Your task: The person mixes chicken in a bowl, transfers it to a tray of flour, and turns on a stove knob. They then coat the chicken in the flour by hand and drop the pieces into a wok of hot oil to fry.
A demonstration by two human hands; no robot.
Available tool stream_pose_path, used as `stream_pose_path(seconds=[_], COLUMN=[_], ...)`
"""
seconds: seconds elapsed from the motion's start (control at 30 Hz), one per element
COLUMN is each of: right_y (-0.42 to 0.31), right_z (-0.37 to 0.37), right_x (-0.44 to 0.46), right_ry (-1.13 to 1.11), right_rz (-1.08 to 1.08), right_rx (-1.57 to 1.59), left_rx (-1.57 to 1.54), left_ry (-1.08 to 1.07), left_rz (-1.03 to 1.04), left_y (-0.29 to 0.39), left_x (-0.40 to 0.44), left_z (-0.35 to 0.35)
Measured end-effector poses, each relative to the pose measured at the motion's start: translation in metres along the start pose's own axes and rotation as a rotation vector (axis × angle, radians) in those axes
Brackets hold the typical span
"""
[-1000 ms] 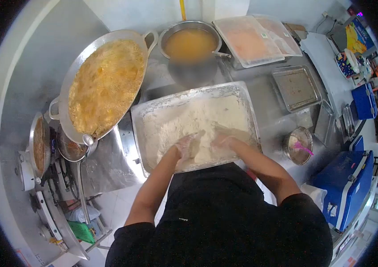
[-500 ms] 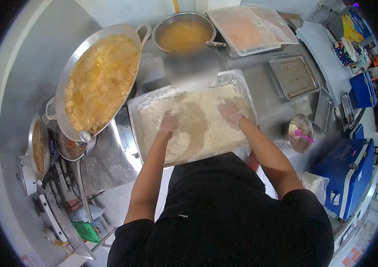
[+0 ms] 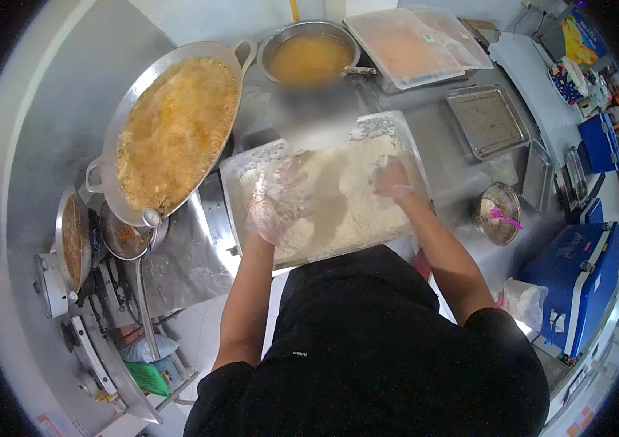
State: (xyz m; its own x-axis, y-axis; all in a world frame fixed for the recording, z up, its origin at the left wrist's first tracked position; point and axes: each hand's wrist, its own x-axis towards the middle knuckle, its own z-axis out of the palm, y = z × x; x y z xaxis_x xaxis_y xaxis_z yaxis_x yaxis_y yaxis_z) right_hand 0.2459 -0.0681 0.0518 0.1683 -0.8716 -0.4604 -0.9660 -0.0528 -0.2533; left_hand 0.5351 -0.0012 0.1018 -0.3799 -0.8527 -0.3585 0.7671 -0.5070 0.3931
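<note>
A large metal tray [image 3: 410,142] of pale flour [image 3: 349,197] lies in front of me. My left hand [image 3: 278,207], in a clear plastic glove dusted with flour, is over the tray's left part with its fingers spread. My right hand [image 3: 391,177], also gloved, is at the flour on the right side. Its fingers curl inward against the flour, and what they hold, if anything, is hidden. A blurred round patch covers the tray's far edge.
At left stands a wide pan [image 3: 131,95] of bubbling oil, with a strainer [image 3: 124,240] below it. A bowl of yellowish liquid [image 3: 308,57] and covered containers [image 3: 404,47] sit behind. At right are a shallow metal tray [image 3: 488,120], a small bowl [image 3: 499,213] and a blue cooler [image 3: 568,284].
My left hand has come up out of the flour and its fingers have spread. My right hand has shifted slightly and stays at the flour. The whole view has moved a little.
</note>
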Motion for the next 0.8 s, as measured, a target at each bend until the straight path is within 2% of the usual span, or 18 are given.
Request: stream_pose_path(seconds=[0.03,0.1,0.13,0.17,0.2,0.23,0.27,0.33,0.4,0.43,0.5,0.53,0.6,0.63,0.67,0.73,0.8], right_y=[0.008,-0.008,-0.040,-0.062,-0.080,-0.096,-0.108,-0.117,-0.112,-0.106,-0.094,-0.084,-0.082,-0.090,-0.094,-0.080,-0.073], right_z=[0.044,0.049,0.034,0.044,0.044,0.042,0.043,0.041,0.045,0.047,0.066,0.073,0.062,0.031,0.013,0.064,0.075], right_x=[0.031,0.029,0.008,0.004,-0.004,-0.011,-0.016,-0.020,-0.016,-0.016,-0.002,0.016,0.007,-0.024,-0.044,-0.021,-0.027], right_ry=[0.044,0.004,-0.085,-0.137,-0.119,-0.040,0.071,0.152,0.158,0.130,0.025,-0.188,-0.482,-0.554,-0.621,-0.508,-0.390], right_rz=[0.022,0.084,0.123,-0.035,-0.168,-0.314,-0.432,-0.507,-0.524,-0.512,-0.480,-0.399,-0.289,-0.268,-0.245,-0.145,-0.039], right_rx=[0.155,0.640,0.970,1.391,1.334,1.126,0.904,0.638,0.572,0.616,0.813,1.034,1.313,1.383,1.454,1.556,1.567], left_rx=[-0.052,-0.054,-0.053,0.027,0.108,0.187,0.138,0.041,0.419,0.608,1.614,2.107,2.271,2.345,2.292,2.176,2.186], left_ry=[-0.093,0.030,0.090,0.176,0.259,0.339,0.244,0.053,0.158,0.207,0.003,-0.121,-0.198,-0.241,-0.282,-0.398,-0.542], left_rz=[-0.037,-0.043,-0.046,0.004,0.052,0.098,0.117,0.147,0.291,0.371,0.374,0.358,0.583,0.707,0.707,0.699,0.725], left_y=[-0.002,-0.006,-0.008,-0.013,-0.019,-0.023,-0.028,-0.041,-0.045,-0.045,-0.022,-0.015,-0.020,-0.023,-0.021,-0.014,-0.016], left_x=[-0.002,-0.001,0.002,0.006,0.013,0.019,0.028,0.052,0.054,0.055,0.054,0.053,0.046,0.043,0.040,0.034,0.051], left_z=[0.003,0.013,0.017,0.020,0.024,0.025,0.012,-0.029,-0.033,-0.035,-0.058,-0.068,-0.079,-0.082,-0.078,-0.062,-0.079])
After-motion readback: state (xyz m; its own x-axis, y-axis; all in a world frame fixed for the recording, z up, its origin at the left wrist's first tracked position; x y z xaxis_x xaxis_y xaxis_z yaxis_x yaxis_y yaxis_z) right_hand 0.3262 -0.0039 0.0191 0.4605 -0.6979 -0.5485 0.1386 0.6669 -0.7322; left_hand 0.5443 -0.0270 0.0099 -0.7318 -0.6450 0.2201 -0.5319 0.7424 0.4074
